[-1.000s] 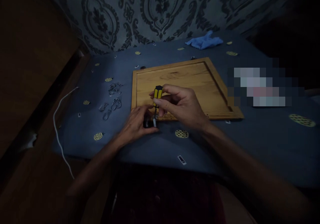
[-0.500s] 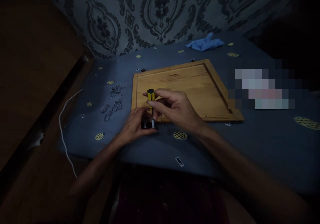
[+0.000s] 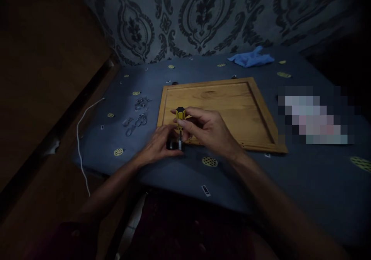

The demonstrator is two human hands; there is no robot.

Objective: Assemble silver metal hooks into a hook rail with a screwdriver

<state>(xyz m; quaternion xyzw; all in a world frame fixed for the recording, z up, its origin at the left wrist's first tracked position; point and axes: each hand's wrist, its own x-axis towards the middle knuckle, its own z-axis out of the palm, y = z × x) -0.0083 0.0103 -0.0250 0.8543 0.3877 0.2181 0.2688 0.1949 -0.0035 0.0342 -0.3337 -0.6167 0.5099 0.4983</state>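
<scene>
My right hand (image 3: 207, 128) grips a yellow and black screwdriver (image 3: 180, 115) by its handle. The tool stands upright with its shaft pointing down. My left hand (image 3: 159, 142) is closed round a small black part with a metal piece (image 3: 172, 145) at the front edge of a wooden panel (image 3: 218, 117). The screwdriver's tip meets or nearly meets this part; exact contact is hard to see in the dim light. The panel lies flat, with a raised frame and a recessed middle.
Small metal hardware (image 3: 141, 103) and clear little bags (image 3: 135, 124) lie left of the panel. A blue cloth (image 3: 251, 57) rests at the back. A white cable (image 3: 78, 136) hangs over the left edge of the covered table (image 3: 171, 175). A pixelated patch (image 3: 315, 117) hides something at right.
The view has shifted slightly, so the table and panel sit a little further right. Both hands keep their hold, with the screwdriver still upright at the panel's front edge.
</scene>
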